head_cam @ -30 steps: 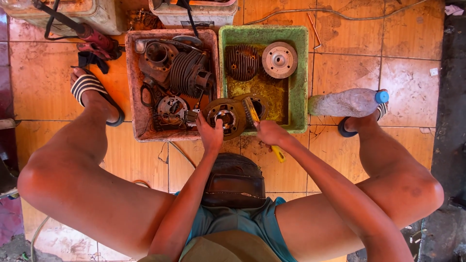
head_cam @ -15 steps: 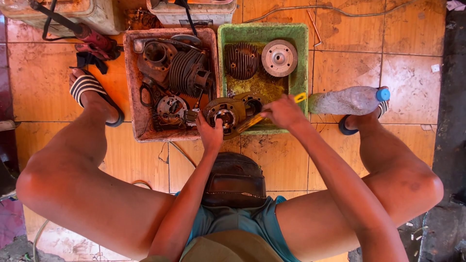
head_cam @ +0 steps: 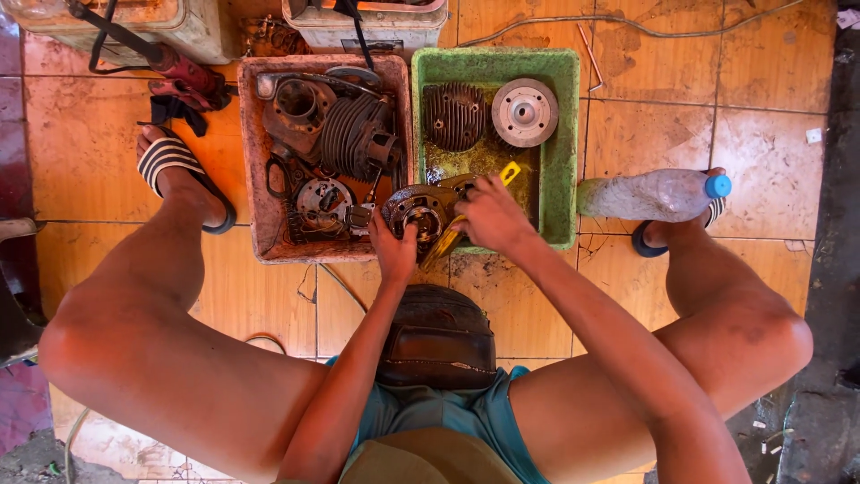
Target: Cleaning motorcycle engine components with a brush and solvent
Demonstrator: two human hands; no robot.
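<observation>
Two trays (head_cam: 269, 161) side by side; bottle (head_cam: 649, 194) right of them.

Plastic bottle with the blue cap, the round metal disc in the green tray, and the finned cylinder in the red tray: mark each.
plastic bottle (head_cam: 649, 194), head view, middle of its clear body.
round metal disc (head_cam: 524, 112), head view, its hub.
finned cylinder (head_cam: 349, 134), head view, its fins.

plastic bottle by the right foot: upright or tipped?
Tipped. The plastic bottle lies on its side on the tiled floor, blue cap pointing sideways, against the sandal.
</observation>
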